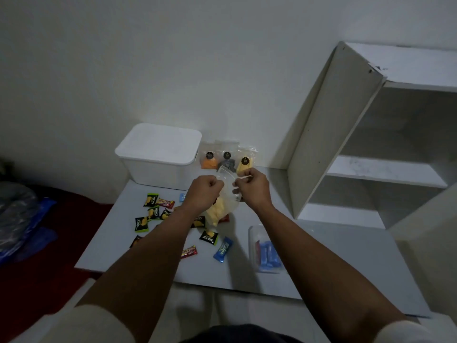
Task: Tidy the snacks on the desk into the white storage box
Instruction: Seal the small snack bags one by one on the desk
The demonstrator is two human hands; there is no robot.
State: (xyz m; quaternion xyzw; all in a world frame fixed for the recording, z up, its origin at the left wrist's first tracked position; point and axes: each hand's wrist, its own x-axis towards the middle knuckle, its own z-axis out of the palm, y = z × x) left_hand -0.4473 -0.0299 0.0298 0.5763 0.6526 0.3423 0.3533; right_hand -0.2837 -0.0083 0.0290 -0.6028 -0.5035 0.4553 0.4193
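Above the middle of the desk (321, 243), seen from the head camera, we find both hands raised over a clear bag (223, 206) of pale yellow snacks. The left hand (206, 191) is a closed fist gripping one side of the bag's mouth; the right hand (252, 186) has its fingers curled tight, pinching the other side along with what looks like a thin white tie. We cannot tell whether the bag is being opened or sealed.

At ten o'clock from the hands sits the white box (158, 157), lid on. At twelve o'clock three small pouches (226, 157) lean against the wall. Loose wrapped sweets (209, 237) lie scattered from seven to six o'clock, a blue wrapper (223, 249) among them. At four o'clock rests a clear tub (265, 251) holding blue packets.

We judge the sound approach is to keep both grips level so the bag hangs upright, close its mouth firmly, then free one hand to lift the box lid before anything goes in.
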